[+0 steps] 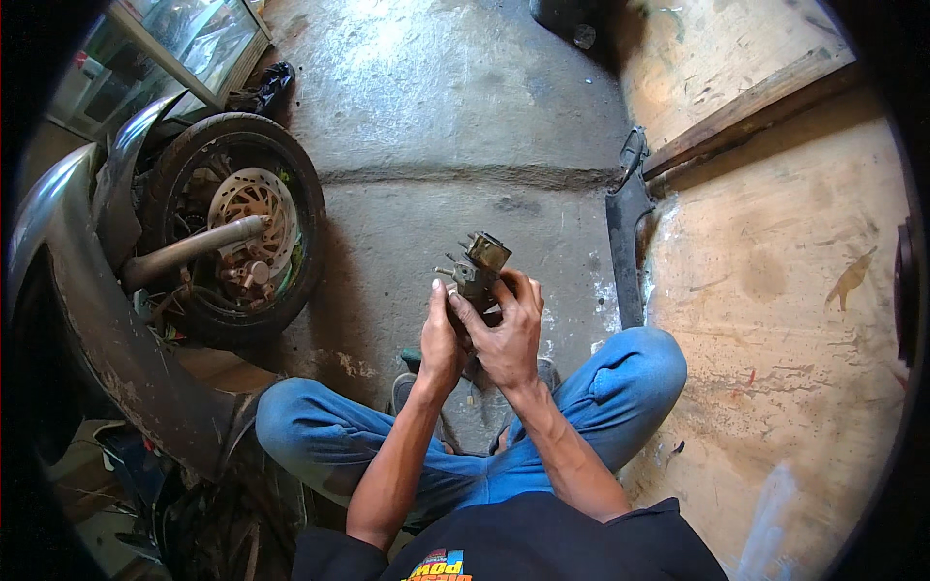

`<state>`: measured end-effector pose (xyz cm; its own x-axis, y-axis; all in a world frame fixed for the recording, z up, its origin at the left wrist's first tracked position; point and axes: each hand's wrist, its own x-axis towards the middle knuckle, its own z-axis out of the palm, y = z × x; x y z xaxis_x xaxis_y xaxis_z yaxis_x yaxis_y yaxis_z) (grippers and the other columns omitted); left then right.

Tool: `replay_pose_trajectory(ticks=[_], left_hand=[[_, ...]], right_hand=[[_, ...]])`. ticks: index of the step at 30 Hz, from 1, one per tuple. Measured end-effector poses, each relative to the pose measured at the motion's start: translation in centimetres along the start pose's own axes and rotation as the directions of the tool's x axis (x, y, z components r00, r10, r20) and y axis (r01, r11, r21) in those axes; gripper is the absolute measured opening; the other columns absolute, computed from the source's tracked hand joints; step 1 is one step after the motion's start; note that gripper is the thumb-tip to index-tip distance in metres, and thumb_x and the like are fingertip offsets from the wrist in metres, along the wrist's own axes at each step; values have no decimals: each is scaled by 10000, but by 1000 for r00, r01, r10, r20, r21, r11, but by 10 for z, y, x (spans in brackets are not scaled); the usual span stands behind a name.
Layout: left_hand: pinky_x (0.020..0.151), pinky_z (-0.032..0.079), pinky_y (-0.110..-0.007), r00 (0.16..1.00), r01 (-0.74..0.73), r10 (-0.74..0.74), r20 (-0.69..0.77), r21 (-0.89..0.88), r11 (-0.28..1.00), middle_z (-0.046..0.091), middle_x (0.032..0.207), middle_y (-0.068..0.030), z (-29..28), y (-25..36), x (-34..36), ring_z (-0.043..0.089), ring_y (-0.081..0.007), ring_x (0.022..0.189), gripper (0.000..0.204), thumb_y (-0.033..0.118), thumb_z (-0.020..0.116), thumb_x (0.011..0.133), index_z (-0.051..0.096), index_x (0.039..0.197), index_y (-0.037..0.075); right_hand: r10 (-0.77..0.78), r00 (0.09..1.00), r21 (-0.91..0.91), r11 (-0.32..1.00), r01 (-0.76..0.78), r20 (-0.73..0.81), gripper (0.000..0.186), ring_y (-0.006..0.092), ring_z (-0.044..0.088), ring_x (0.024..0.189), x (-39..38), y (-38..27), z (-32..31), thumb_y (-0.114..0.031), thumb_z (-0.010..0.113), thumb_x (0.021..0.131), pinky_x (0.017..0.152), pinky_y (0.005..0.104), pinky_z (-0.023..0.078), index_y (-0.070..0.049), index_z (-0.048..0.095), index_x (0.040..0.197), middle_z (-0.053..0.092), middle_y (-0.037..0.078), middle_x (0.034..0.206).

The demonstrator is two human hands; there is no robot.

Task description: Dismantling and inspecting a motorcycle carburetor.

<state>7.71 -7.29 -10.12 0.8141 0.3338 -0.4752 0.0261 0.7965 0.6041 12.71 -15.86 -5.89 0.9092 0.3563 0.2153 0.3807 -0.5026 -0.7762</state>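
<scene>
A grimy metal carburetor [472, 279] is held up in front of my knees, above the concrete floor. My left hand [442, 339] grips its left side, with the thumb stretched up along the body. From the right, my right hand [507, 334] wraps around it, thumb across the near side and fingers behind. Thin spigots stick out at its upper left, and a squarish brownish part [488, 252] tops it. Both palms hide the lower portion. Below my hands, a small green object [411, 359] lies by my shoe; its kind is unclear.
At left stands a motorcycle front wheel [308, 228] with a brake disc [276, 198], beside a scuffed dark body panel [126, 358]. A glass case [160, 48] sits behind. A long black plastic part [628, 242] leans by the wooden boards [775, 290] on the right.
</scene>
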Motion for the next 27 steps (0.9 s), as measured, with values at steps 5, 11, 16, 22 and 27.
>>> replay_pose_trajectory(ticks=[5,11,16,22,27], left_hand=[[933,555,-384,982,159,-159,-104,-12,987,682,1156,-151,-8,3,1,673,-231,1026,609,507,349,1099,612,1246,-23],[944,540,-378,985,53,-77,-151,-160,986,679,1158,-152,-17,-3,7,664,-237,1032,562,441,366,1105,603,1241,-49],[980,525,-393,988,33,-57,-145,-161,986,669,1212,-134,-16,2,6,650,-239,1078,543,410,311,1113,603,1278,-18],[1046,513,-413,999,14,-21,-40,-160,987,632,1345,-153,-4,16,0,628,-272,1211,576,386,253,1109,504,1452,-4],[1013,538,-395,999,-19,15,-38,-84,996,652,1292,-179,-3,15,0,662,-259,1157,458,293,411,1073,530,1385,-21]], right_hand=[[15,1000,29,999,-15,-5,398,311,573,1054,0,0,1,-351,834,825,946,437,449,-17,757,1026,654,135,1104],[45,999,73,996,-46,24,396,305,592,1008,-2,1,8,-359,845,810,910,421,474,-25,765,1006,659,125,1075],[47,999,72,996,-46,-19,377,304,595,1005,1,-4,8,-327,866,789,899,413,487,-27,771,996,665,126,1051],[283,959,265,924,-276,11,313,291,615,1030,6,-2,2,-274,860,820,895,396,491,-39,775,1009,666,122,1040],[359,933,561,773,-296,-2,243,134,653,902,6,10,12,-178,833,883,811,292,493,-39,758,1067,682,26,1026]])
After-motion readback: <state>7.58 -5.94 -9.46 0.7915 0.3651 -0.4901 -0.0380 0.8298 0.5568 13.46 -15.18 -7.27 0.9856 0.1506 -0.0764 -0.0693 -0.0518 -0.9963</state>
